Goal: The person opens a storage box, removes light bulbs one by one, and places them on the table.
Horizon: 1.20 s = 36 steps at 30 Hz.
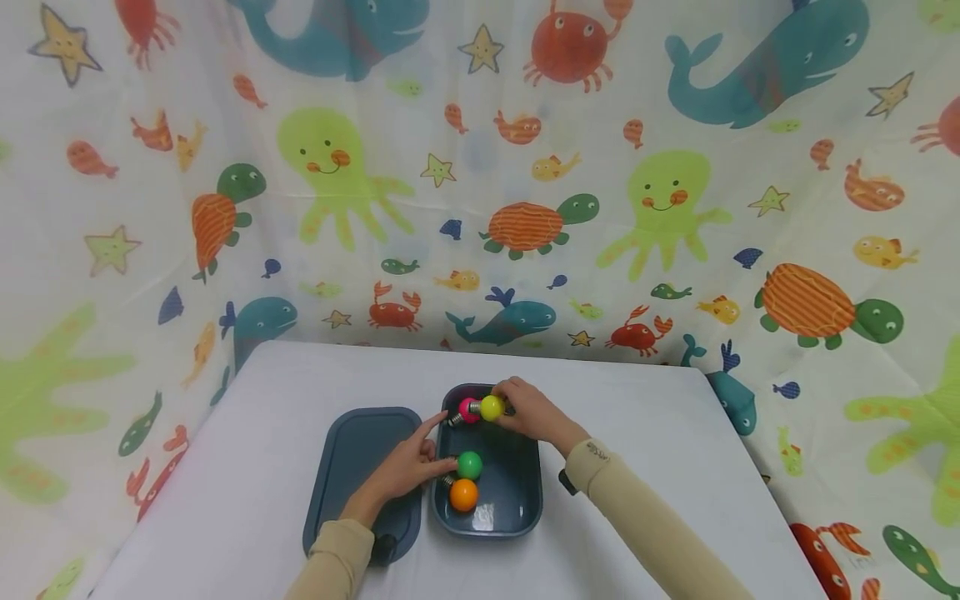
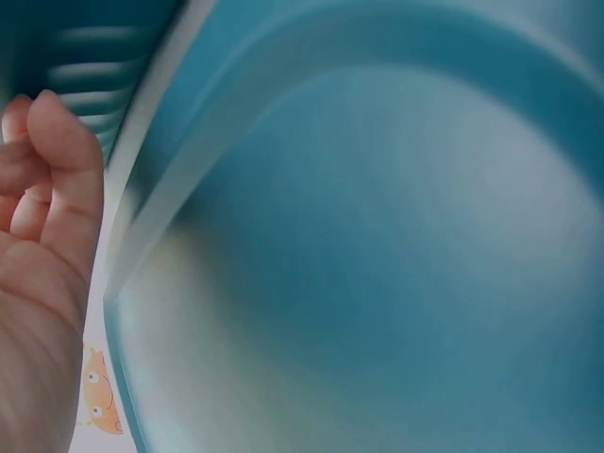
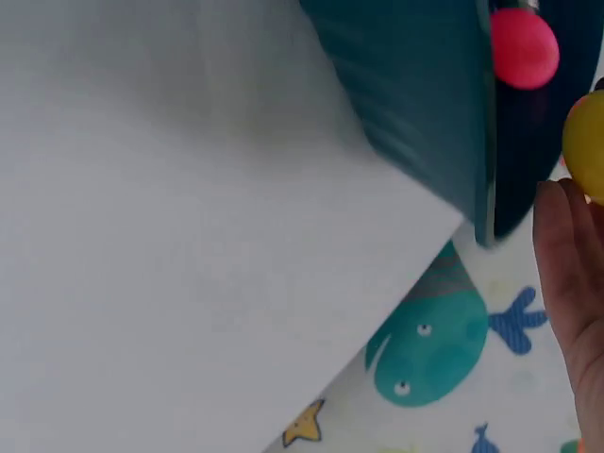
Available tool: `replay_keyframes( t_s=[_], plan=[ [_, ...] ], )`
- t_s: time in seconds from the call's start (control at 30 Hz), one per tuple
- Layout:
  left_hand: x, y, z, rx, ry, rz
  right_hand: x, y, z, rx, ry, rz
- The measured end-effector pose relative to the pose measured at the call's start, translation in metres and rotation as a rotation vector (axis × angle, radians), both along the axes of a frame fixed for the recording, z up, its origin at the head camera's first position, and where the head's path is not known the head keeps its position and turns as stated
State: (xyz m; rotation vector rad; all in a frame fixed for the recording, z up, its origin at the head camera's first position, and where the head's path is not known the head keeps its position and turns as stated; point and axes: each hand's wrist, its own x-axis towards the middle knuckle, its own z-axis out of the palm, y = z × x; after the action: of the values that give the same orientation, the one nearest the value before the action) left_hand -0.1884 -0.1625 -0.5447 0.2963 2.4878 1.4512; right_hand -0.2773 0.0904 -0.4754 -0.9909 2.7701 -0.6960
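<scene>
A: Sea-creature curtain [image 1: 251,142] behind, white table [image 1: 637,425] in front. What's your right hand [image 1: 528,410] doing?
B: It's pinching the yellow bulb [image 1: 492,407] at the container's [image 1: 513,492] far edge, beside the pink bulb [image 1: 468,408].
A: Your left hand [image 1: 405,467]?
B: Thumb and index spread along the left edge, thumb by the green bulb [image 1: 470,465]; can't tell if touching. Orange bulb [image 1: 463,496]: near-left corner. Lid [image 1: 360,454] lies just left.

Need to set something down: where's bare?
Free: table left of the lid and right of the right sleeve, plus the container's near right floor. Crowded: its left side (green bulb, orange bulb, left hand) and far end (pink bulb, yellow bulb, right hand).
</scene>
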Motion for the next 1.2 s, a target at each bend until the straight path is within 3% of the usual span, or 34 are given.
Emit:
replay_keyframes(
  t_s=[0.23,0.47,0.6,0.87,1.2],
  plan=[
    [0.001,0.001,0.000,-0.003,0.008,0.001,-0.014,0.030,0.014,-0.091,-0.006,-0.167],
    [0.004,0.002,0.000,-0.001,0.016,0.002,-0.022,0.067,0.007,-0.080,0.023,-0.320],
    [0.005,0.004,-0.001,0.006,0.018,0.002,-0.023,0.088,0.001,-0.051,-0.014,-0.397],
    [0.005,0.004,0.000,0.018,0.016,0.003,-0.020,0.110,-0.013,0.101,-0.113,-0.417],
    [0.005,0.005,-0.002,0.014,0.014,0.010,-0.015,0.111,-0.021,0.138,-0.189,-0.418]
  ],
)
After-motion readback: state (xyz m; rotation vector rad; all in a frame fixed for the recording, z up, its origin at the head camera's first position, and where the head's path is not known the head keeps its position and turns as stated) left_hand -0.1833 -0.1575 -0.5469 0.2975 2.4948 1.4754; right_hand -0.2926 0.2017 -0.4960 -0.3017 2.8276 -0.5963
